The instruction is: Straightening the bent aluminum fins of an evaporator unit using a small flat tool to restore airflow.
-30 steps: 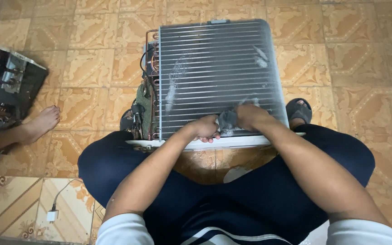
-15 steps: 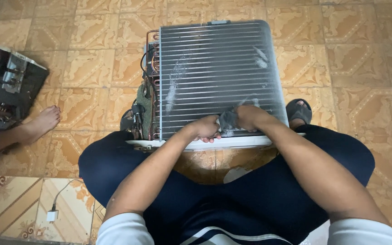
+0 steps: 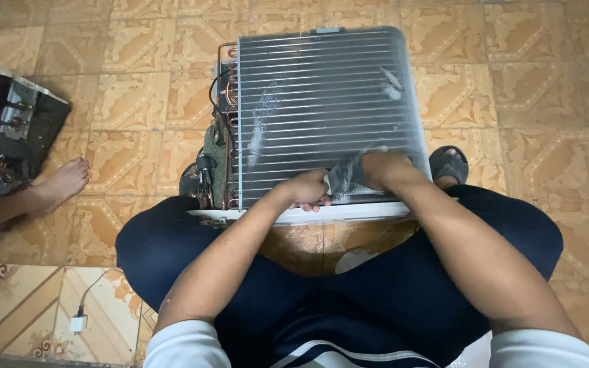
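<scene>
Under both hands, at the near edge of the coil [image 3: 322,102], lies a small grey tool [image 3: 344,176], seemingly a fin comb or brush, exact kind not discernible; the right hand [image 3: 384,169] is closed around it, the working end pointing left toward the left hand [image 3: 307,189]; the left hand is curled, fingertips pressed on the fins just beside the tool, grasping nothing that I can see.

Coil lies flat on the tiled floor [image 3: 533,88], fins up, its white lower frame [image 3: 308,215] touching the knees; pale scuffed patches show on the fins beyond the hands.

Left of the left hand: copper tubing [image 3: 225,102] and wiring along the coil's side.

Risks, judged: fins are thin, so a skewed or forced stroke would likely flatten them further; bare fingertips on fin edges could be cut if the hand slips; a jerk leftward might catch tubing or wires.

Further left: another person's bare foot [image 3: 63,180] and a dark opened unit [image 3: 8,129]; near the left knee, a white plug [image 3: 78,322]; a sandal [image 3: 448,163] just right of the right hand.
</scene>
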